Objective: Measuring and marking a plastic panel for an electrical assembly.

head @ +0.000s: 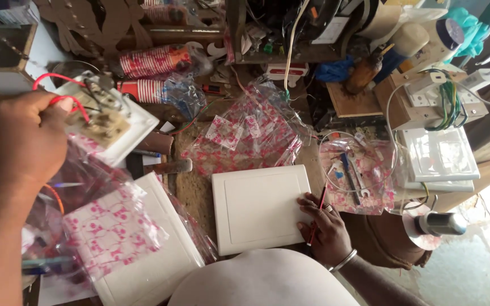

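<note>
Nearest, the right hand (pixel 325 229) lies flat on the blank white plate (pixel 259 207), pinning it to the bench while its fingers pinch a red pen (pixel 316 218). Farther left, the left hand (pixel 21 144) grips a wired switch plate (pixel 106 116) (red leads up), raised for viewing.

Stacked red-and-white striped paper cups in clear wrap (pixel 154 60) lie at the back of the cluttered wooden desk (pixel 194 192). Crumpled clear bags printed with pink flowers (pixel 250 136) sit mid-desk. On the right, a stack of white switch plates (pixel 439 156) rests near a wooden board with green and yellow wires (pixel 448 102).
</note>
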